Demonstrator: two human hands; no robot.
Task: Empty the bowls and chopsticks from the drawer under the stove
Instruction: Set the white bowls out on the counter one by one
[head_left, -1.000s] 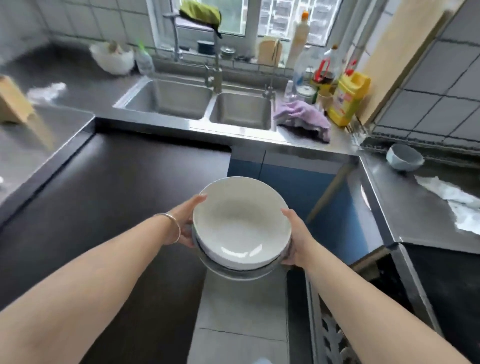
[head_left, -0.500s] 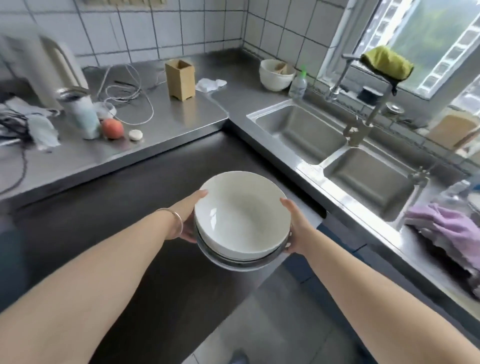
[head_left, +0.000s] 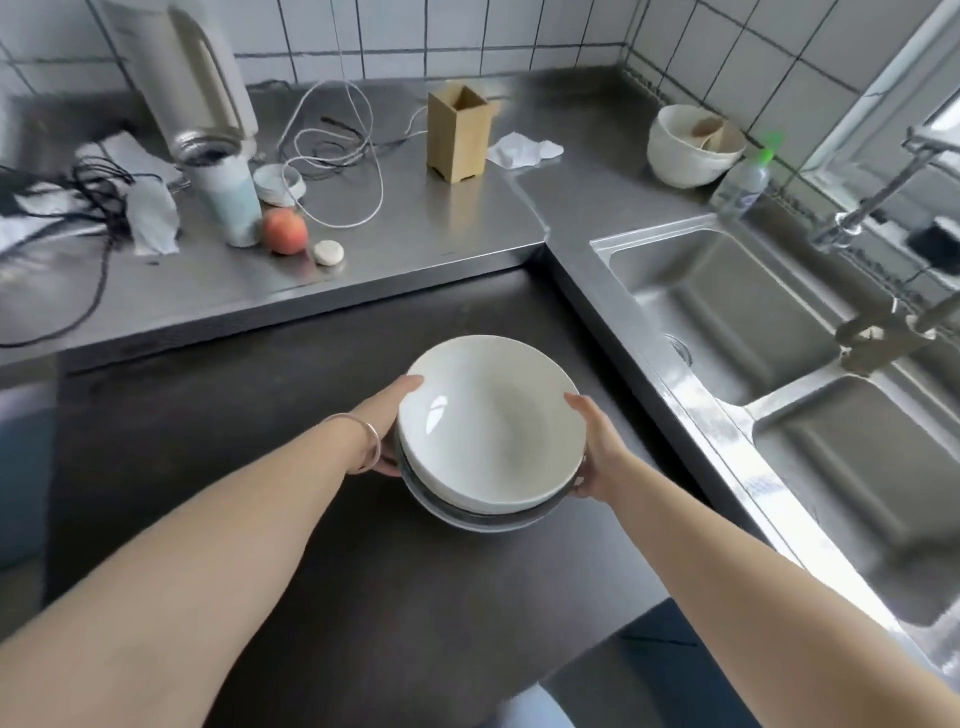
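I hold a stack of bowls (head_left: 493, 431) over the dark worktop (head_left: 249, 426); a white bowl sits on top, with grey rims showing beneath it. My left hand (head_left: 392, 421) grips the stack's left side, thumb on the rim, a bangle on the wrist. My right hand (head_left: 597, 452) grips the right side. Whether the stack touches the worktop I cannot tell. No chopsticks or drawer are in view.
A double steel sink (head_left: 753, 322) lies to the right. On the steel counter behind stand a wooden holder (head_left: 460, 135), a peach (head_left: 284, 231), a tumbler (head_left: 228, 197), a kettle (head_left: 192, 73), loose cables (head_left: 337, 156) and a white bowl (head_left: 691, 145).
My view has swung left from the stove corner and sink toward the back counter. The stack of bowls stays in both hands, now over the dark worktop.
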